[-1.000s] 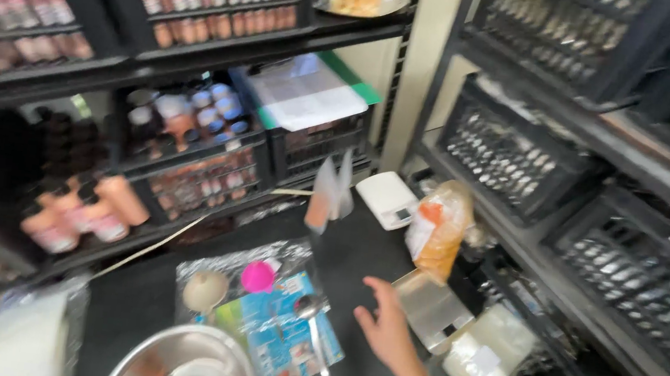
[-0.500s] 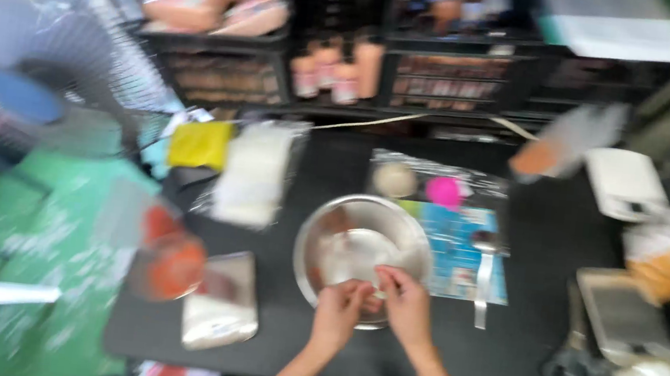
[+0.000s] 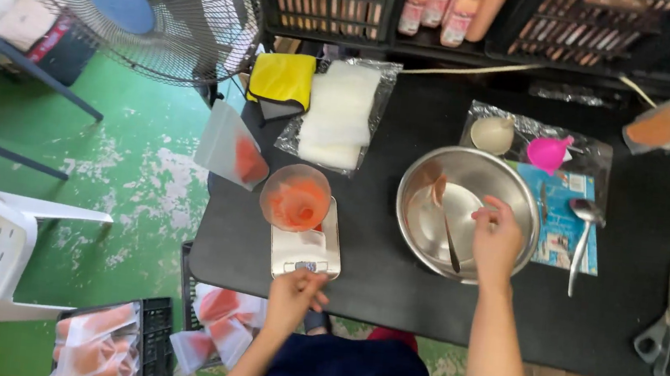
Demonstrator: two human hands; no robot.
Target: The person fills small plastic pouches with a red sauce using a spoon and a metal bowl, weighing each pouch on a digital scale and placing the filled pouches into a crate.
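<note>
Two hands, left grip (image 3: pixel 297 290) pinched at scale (image 3: pixel 305 248), right (image 3: pixel 497 240) loosely curled in steel bowl (image 3: pixel 465 210)

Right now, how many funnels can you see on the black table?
2. An orange funnel sits on the small white scale by the left hand. A pink funnel lies behind the metal bowl that the right hand reaches into. Others may be hidden.

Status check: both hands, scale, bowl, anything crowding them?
Left hand at front edge of white scale, orange-filled cup on top. Right hand over steel bowl, pinching something, unclear what. Spoon beside bowl, apart.
</note>
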